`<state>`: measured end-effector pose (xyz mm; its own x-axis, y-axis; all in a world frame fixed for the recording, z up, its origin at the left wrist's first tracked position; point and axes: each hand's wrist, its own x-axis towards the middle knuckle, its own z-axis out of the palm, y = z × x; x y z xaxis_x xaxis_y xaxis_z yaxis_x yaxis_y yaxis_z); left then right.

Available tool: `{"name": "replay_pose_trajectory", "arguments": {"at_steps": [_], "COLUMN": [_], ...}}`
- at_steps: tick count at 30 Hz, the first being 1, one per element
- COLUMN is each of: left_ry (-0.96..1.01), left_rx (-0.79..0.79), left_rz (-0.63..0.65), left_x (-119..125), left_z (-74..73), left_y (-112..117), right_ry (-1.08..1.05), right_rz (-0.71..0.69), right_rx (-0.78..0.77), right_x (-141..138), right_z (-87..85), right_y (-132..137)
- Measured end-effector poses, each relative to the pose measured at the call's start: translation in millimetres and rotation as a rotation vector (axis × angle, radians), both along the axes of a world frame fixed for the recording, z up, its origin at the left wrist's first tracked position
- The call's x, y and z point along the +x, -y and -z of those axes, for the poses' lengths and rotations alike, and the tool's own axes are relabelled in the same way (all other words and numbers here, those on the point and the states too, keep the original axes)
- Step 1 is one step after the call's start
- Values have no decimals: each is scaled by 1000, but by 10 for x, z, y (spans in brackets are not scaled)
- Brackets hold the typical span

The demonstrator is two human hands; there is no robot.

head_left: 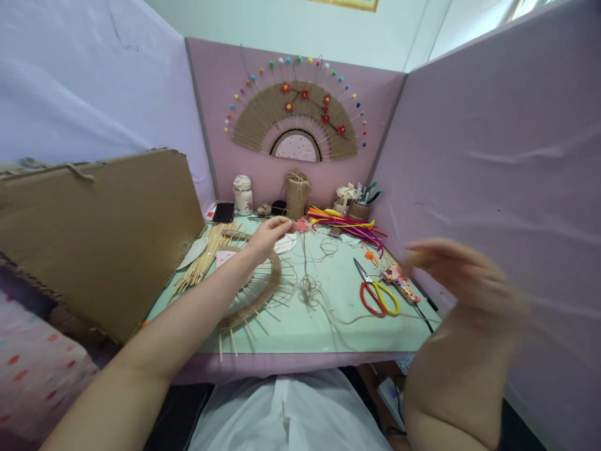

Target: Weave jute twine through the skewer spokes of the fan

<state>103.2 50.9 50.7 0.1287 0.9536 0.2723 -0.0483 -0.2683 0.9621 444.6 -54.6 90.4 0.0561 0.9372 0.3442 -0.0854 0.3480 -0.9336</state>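
My left hand [271, 233] reaches far over the green table top [328, 326], fingers pinched together at the upper end of a jute twine strand [306, 275] that hangs down to a loose tangle. Under my forearm lies a half-round fan frame [263, 294] wrapped in jute, with thin wooden sticks poking out of it. My right hand [462, 275] is raised at the right, close to the camera and smeared by motion; its fingers cannot be read.
Red-and-yellow scissors [378, 294] and a glue gun [399, 282] lie at right. A bundle of sticks [204, 260], coloured pipe cleaners [350, 225], a jar [243, 194], a twine spool [297, 195] and a pen cup [360, 207] stand farther back. A cardboard sheet [94, 232] leans at left. A finished fan [295, 119] hangs on the pink wall.
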Motion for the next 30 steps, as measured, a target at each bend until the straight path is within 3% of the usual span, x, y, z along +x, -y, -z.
{"name": "replay_pose_trajectory", "arguments": {"at_steps": [1, 2, 5, 10, 12, 17, 20, 23, 26, 30], "left_ry": [-14, -24, -60, -145, -142, -187, -237, -203, -171, -90], "left_rx": [7, 12, 39, 96, 106, 107, 21, -229, -439, -477], "left_rz": [49, 94, 199, 289, 321, 434, 296, 155, 279, 400], "left_x": [26, 51, 116, 240, 288, 240, 127, 110, 222, 351], "left_z": [-36, -74, -193, -374, -421, -486, -475, -380, -243, -174], "left_y": [36, 73, 181, 325, 366, 385, 317, 226, 180, 193], "right_ry": [185, 283, 345, 455, 436, 503, 478, 396, 329, 240], "right_rz": [-86, -68, -40, -351, -424, -397, -364, -347, -336, -286], "right_rx": [-22, 20, 131, 166, 141, 82, 71, 96, 113, 83], "right_x": [-186, -373, -858, -1283, -1365, -1410, -1360, -1338, -1371, -1407], "right_z": [-16, -13, 104, 408, 486, 513, 462, 413, 370, 316], "right_y": [-115, -240, -635, -1106, -1185, -1231, -1231, -1231, -1222, -1180]}}
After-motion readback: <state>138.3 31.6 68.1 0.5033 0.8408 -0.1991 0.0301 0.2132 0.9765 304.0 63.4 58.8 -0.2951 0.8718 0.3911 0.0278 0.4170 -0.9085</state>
